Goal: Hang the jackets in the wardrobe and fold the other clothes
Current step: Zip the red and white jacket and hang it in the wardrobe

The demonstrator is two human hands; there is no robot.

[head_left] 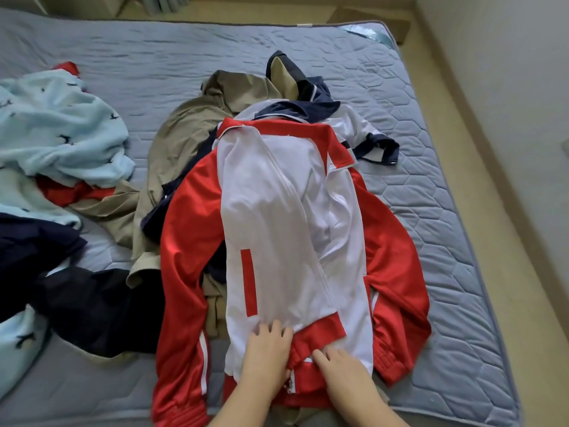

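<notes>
Two hands [267, 349] [345, 369] on one jacket [277, 211]

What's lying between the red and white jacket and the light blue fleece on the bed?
Head view: a crumpled khaki garment and a dark navy garment lie there.

glossy synthetic jacket [286, 217] on quilted matt cloth mattress [431, 211].

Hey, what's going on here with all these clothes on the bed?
A person is working on a red and white jacket spread over a heap of tan and navy clothes on the mattress. The left hand and right hand both rest on its bottom hem. It is not hung yet; a light blue fleece and dark garments lie unfolded to the left.
</notes>
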